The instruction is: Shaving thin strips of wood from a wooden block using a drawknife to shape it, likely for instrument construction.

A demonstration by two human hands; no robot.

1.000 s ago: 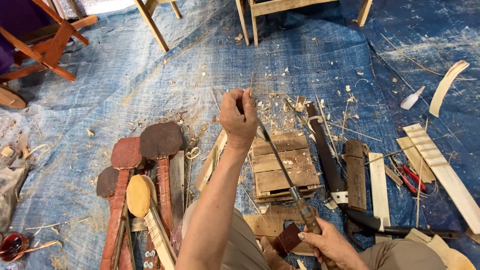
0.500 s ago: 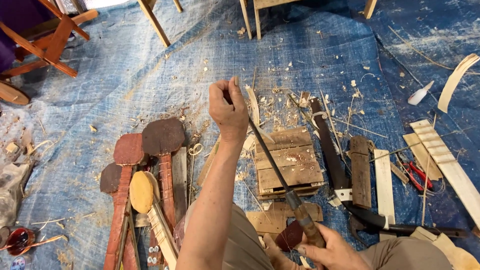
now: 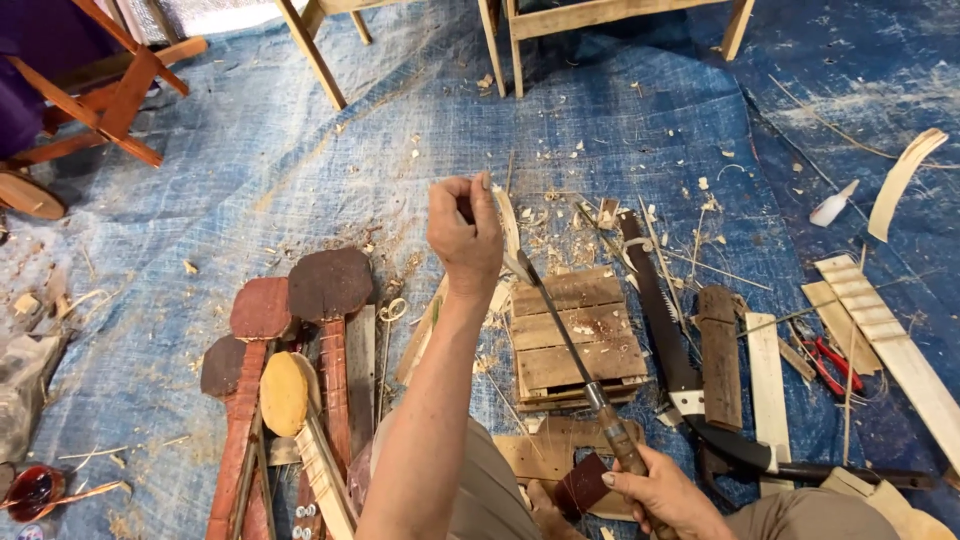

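While I sat over the blue tarp [image 3: 300, 170], my left hand [image 3: 465, 235] was raised and clenched, pinching the far end of a thin pale wooden strip [image 3: 508, 225] between thumb and fingers. My right hand [image 3: 665, 495] was low and near me, wrapped tight around the handle of a long knife [image 3: 560, 335]. The blade ran on a slant from that handle, near and right, up to its tip, far and left, where it met the strip just under my left hand. So the strip lay far and left of my right hand, with its long axis running roughly near to far, and my left hand was the one on it. How far the strip reached below the blade I could not tell, since my forearm covered it.

Under the blade sat one small slatted wooden block [image 3: 578, 335] made of three boards, scattered with shavings. To its right lay one handsaw [image 3: 660, 315] with a dark handle, then one dark wooden slab [image 3: 720, 355] and one pale flat slat [image 3: 768, 385]. Farther right were one pair of red-handled pliers [image 3: 830, 365] and a long notched pale strip [image 3: 890, 340]. On my left lay three dark rounded paddle-shaped pieces [image 3: 330, 285] on long necks and one pale round one [image 3: 285, 392].
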